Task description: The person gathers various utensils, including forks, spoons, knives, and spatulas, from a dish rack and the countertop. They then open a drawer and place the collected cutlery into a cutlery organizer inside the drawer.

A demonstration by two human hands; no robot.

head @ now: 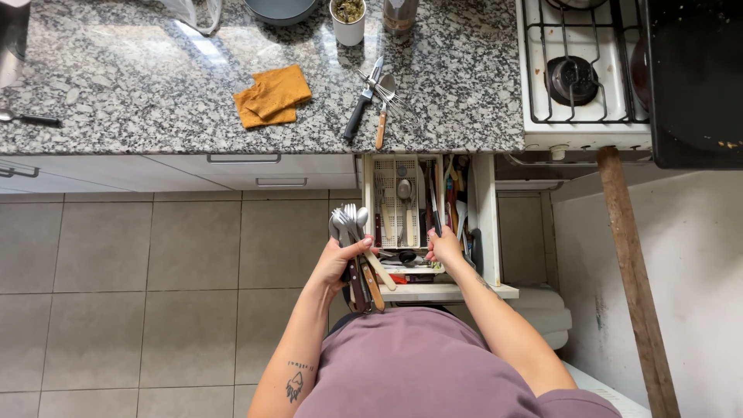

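At centre frame, an open drawer (486, 224) is shown below the granite counter (155, 101). A bundle of cutlery (357, 255) is gripped by the left hand (337, 263); a dark-handled utensil (433, 209) is pinched by the right hand (446, 248) inside the drawer.

Left hand (340, 259): raised, fingers clenched in a full grip.
Right hand (444, 248): arm extended forward, fingers curled down.

Floor (155, 310): beige square tiles, lower left.
Counter (449, 108): speckled grey granite, across the top.
Cabinets (155, 172): white fronts under the counter.
Stove (584, 70): white gas hob, upper right.
Wall (696, 294): pale, scuffed, lower right.
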